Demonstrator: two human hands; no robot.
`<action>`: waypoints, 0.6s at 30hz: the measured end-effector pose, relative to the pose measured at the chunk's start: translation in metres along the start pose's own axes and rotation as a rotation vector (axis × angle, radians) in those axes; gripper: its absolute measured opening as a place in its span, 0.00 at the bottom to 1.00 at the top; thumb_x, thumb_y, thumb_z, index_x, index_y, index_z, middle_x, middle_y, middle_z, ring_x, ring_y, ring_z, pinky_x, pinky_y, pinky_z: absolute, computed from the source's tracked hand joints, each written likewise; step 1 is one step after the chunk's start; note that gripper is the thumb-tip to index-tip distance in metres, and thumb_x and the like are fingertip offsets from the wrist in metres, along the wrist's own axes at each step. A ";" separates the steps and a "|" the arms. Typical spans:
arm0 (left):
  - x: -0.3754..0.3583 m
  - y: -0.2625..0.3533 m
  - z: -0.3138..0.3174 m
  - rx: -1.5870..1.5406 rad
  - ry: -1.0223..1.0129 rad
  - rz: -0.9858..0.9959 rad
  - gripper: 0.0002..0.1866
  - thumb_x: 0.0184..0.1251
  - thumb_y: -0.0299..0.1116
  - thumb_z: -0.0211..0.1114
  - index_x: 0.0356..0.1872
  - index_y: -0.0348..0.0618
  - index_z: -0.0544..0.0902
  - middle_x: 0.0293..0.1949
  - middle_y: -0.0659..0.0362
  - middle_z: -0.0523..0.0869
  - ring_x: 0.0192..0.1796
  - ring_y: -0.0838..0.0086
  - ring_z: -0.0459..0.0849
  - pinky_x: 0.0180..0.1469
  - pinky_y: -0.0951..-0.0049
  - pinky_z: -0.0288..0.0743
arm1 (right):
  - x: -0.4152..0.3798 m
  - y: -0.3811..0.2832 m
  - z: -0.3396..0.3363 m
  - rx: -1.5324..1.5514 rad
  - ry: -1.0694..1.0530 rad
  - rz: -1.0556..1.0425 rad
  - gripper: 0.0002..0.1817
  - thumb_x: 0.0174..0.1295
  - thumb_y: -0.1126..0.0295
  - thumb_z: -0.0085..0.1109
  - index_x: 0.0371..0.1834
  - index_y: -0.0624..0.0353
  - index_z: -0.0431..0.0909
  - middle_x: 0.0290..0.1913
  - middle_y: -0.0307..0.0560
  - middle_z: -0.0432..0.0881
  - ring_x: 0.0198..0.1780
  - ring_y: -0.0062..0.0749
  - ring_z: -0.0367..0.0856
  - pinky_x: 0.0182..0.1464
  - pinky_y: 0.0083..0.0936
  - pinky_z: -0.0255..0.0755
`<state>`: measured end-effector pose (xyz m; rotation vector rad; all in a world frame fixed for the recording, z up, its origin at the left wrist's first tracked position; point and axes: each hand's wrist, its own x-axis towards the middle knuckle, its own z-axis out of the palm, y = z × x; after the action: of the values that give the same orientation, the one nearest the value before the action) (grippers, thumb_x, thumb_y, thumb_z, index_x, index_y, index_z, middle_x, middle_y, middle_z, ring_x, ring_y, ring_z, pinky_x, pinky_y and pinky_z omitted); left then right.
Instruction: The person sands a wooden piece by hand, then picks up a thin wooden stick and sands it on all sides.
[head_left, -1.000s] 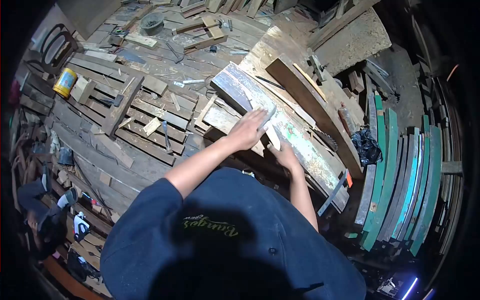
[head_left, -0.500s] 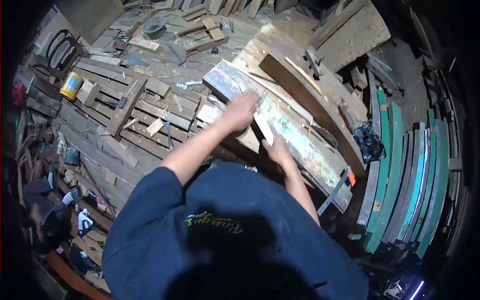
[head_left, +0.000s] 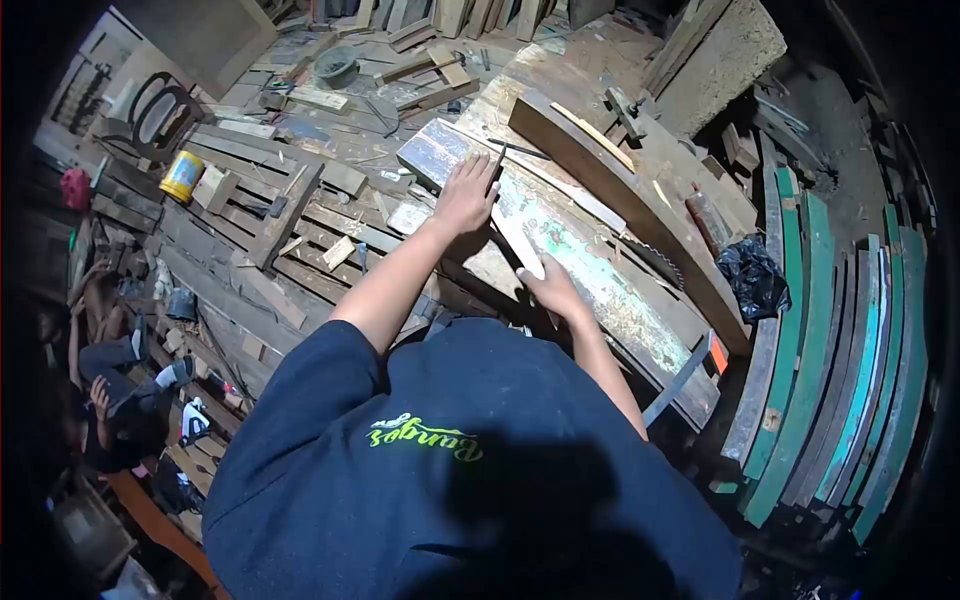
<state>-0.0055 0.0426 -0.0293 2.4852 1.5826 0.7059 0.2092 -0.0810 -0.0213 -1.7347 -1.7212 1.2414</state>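
My left hand lies with its fingers stretched out over the left part of a paint-worn, weathered plank, at the far end of a pale strip of wood. At the strip's near end, my right hand grips it with the thumb on top. The strip rests against the plank's near edge. Just beyond my left fingertips lies a thin dark stick-like thing. A metal square with an orange part sits at the plank's right end.
Behind the plank stands a long brown board. A black plastic bag and several green-painted planks are on the right. Wood scraps and a yellow tub lie left. Another person's leg shows at far left.
My left hand has shifted slightly left, and its fingers are straighter now. The right hand stays on the pale strip. The whole view has tilted a little.
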 end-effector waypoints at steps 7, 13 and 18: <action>0.002 0.005 0.002 0.034 -0.009 -0.053 0.29 0.77 0.45 0.46 0.71 0.35 0.64 0.72 0.44 0.64 0.76 0.53 0.59 0.77 0.55 0.48 | -0.028 0.012 -0.027 0.640 -0.302 0.190 0.07 0.70 0.71 0.52 0.44 0.63 0.72 0.23 0.34 0.69 0.20 0.18 0.65 0.21 0.19 0.61; 0.005 0.006 -0.003 0.068 -0.076 -0.070 0.31 0.78 0.44 0.47 0.72 0.31 0.61 0.73 0.45 0.64 0.77 0.54 0.57 0.77 0.56 0.48 | -0.040 0.029 -0.015 0.408 -0.037 -0.027 0.15 0.67 0.67 0.57 0.50 0.66 0.75 0.25 0.39 0.76 0.21 0.22 0.72 0.23 0.25 0.65; 0.007 0.012 -0.007 0.055 -0.114 -0.117 0.32 0.77 0.45 0.48 0.72 0.32 0.60 0.73 0.44 0.63 0.77 0.52 0.57 0.77 0.55 0.48 | -0.049 0.061 -0.019 0.275 0.142 -0.072 0.16 0.66 0.66 0.57 0.52 0.63 0.71 0.31 0.49 0.80 0.31 0.35 0.79 0.35 0.31 0.73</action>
<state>0.0038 0.0428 -0.0166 2.3991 1.7103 0.5026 0.2678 -0.1311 -0.0446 -1.5467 -1.4442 1.2261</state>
